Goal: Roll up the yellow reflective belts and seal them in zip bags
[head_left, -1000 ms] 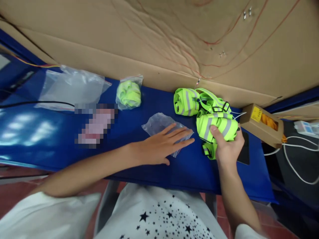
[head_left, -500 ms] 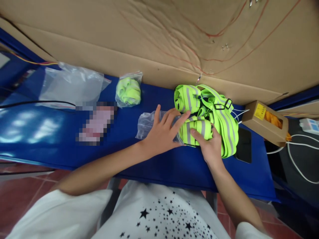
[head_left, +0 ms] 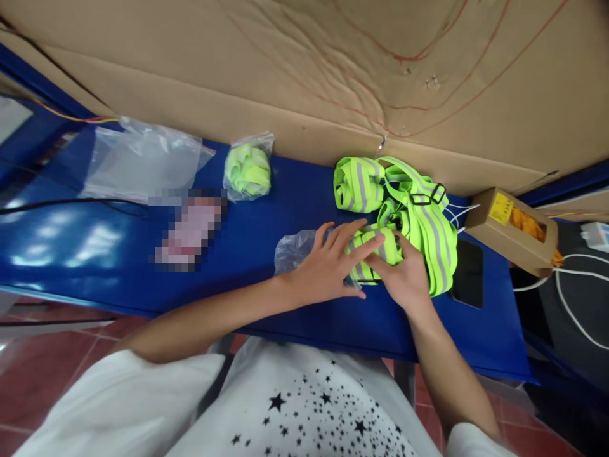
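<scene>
My right hand (head_left: 406, 274) grips a rolled neon-yellow reflective strap (head_left: 385, 246) with grey stripes, thumb on top and fingers at its far side. My left hand (head_left: 328, 263) lies with fingers spread over a clear plastic bag (head_left: 291, 249) and the roll's left end. How far the bag reaches round the roll is hidden under that hand. Just behind, a second rolled strap (head_left: 358, 184) sits beside a loose pile of the same straps (head_left: 431, 235) with black buckles.
On the blue table (head_left: 247, 251) stand a bagged strap roll (head_left: 248, 168), flat clear bags (head_left: 143, 158) and a blurred pinkish item (head_left: 193, 230). To the right are a dark phone (head_left: 469, 276) and a cardboard box (head_left: 511, 228) with orange contents. A cardboard wall (head_left: 214, 76) closes the back.
Both hands have shifted slightly nearer to me with the roll and bag. My left hand has moved right, covering more of the roll, and the roll is now apart from the one behind.
</scene>
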Motion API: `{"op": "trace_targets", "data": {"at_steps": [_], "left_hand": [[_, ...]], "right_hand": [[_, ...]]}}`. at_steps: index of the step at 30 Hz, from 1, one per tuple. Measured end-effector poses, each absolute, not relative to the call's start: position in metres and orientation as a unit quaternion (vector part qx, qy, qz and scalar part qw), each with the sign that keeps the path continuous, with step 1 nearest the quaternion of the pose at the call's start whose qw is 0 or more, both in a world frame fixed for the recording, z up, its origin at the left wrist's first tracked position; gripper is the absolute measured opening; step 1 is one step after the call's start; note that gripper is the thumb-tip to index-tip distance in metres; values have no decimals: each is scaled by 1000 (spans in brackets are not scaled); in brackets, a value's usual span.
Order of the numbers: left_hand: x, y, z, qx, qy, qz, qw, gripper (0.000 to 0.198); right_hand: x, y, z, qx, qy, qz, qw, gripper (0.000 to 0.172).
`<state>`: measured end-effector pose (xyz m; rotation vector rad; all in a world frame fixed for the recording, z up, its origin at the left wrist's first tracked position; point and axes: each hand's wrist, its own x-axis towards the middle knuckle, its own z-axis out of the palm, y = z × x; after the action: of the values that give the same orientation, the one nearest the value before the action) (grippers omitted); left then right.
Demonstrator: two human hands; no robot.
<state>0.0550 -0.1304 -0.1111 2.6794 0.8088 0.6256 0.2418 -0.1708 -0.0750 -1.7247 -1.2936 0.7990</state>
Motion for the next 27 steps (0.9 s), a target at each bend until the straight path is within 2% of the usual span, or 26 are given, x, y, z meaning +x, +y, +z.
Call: {"op": "trace_targets", "data": {"at_steps": [3,5,9,11,14,18,23,27], "left_hand": [[50,-127,-107,910,246,224,246,152],[47,-124,-106,899,245,227,284,143],[47,-119,-113,891,259,271,254,119],[48,-118,-117,890,267,279,241,120],[49,-119,-118,877,317,274,234,133],[49,-122,-116,859,334,253,296,147],[46,-121,-115,868,291,257,310,139],[44,-120,-113,887,278,258,264,120]], "right_hand": [[243,-168,-72,-678,-460,341,460,45],[241,-168,-72,-694,-443,313,473,46],[233,-173,-80,-710,-489,253,439,50],[231,-176,-85,-701,-532,227,417,48],[232,-179,-92,-680,-579,184,411,44],[233,-180,-94,-665,-601,173,408,42],[229,-180,-91,-665,-622,123,396,38],[229,-181,-91,-629,-674,86,379,32]]}}
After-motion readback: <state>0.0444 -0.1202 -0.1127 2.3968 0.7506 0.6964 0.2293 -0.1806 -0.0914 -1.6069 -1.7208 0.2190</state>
